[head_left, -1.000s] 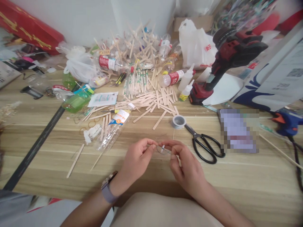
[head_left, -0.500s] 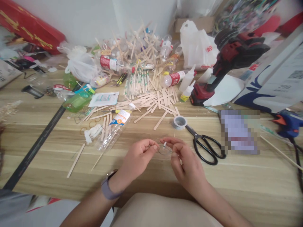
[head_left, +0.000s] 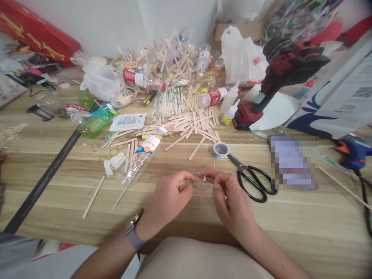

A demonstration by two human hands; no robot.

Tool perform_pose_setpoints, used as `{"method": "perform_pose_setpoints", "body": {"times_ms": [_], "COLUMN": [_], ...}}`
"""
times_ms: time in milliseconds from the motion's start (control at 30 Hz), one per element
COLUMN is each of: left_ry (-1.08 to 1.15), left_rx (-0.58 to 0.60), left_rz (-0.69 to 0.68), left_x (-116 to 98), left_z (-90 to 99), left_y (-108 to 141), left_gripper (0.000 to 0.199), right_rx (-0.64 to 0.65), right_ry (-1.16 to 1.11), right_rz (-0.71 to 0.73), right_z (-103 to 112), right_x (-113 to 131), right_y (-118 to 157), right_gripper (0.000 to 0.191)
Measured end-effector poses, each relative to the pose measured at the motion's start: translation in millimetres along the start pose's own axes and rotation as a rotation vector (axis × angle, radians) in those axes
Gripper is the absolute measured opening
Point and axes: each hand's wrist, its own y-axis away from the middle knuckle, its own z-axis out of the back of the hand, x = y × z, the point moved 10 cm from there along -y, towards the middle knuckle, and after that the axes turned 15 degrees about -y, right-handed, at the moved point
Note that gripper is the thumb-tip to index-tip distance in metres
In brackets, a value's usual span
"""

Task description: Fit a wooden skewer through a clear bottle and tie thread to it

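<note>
Between my two hands is a thin, see-through loop (head_left: 201, 188), perhaps wire or clear plastic, with a small white piece on it near my right fingertips. My left hand (head_left: 171, 195) pinches its left side between thumb and curled fingers. On the other side, my right hand (head_left: 232, 199) grips it between thumb and fingers. The loop is too fine and blurred to make out fully. Right of my right hand lie black-handled scissors (head_left: 252, 176), and a small grey spool (head_left: 220, 150) sits at their tip.
A crushed clear bottle (head_left: 142, 157) and a loose wooden stick (head_left: 93, 197) lie to the left. Several wooden sticks (head_left: 180, 126) are heaped beyond. A red cordless drill (head_left: 248, 114), a glue bottle (head_left: 229, 114), a blurred-out phone-like object (head_left: 293, 162) and a blue glue gun (head_left: 356, 151) are on the right.
My left hand has turned, and its fingers have curled further around the loop. My right hand has shifted slightly right with the white piece. Things on the table stay put.
</note>
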Motion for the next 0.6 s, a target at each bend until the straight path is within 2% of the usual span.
{"method": "perform_pose_setpoints", "body": {"times_ms": [100, 167, 233, 333, 600], "left_ry": [-0.144, -0.153, -0.129, -0.085, -0.005], "left_rx": [-0.157, -0.176, -0.137, -0.012, 0.203], "left_rz": [-0.137, -0.185, -0.229, -0.27, -0.192], "left_x": [-14.3, -20.3, -25.9, -31.1, -22.0], "left_z": [13.5, 15.6, 13.5, 5.7, -8.9], "left_y": [3.4, 3.5, 1.2, -3.7, -8.8], "left_gripper": [0.017, 0.015, 0.013, 0.013, 0.015], "right_rx": [0.001, 0.01, 0.028, 0.071, 0.191], "right_ry": [0.011, 0.027, 0.048, 0.062, 0.024], "right_rz": [0.02, 0.024, 0.014, 0.007, 0.003], "right_z": [-0.4, -1.0, -2.2, -5.8, -18.1], "right_x": [5.1, 8.0, 9.4, 10.9, 10.5], "right_y": [-1.3, -2.7, -4.6, -7.3, -9.3], "right_gripper": [0.014, 0.014, 0.014, 0.014, 0.013]}}
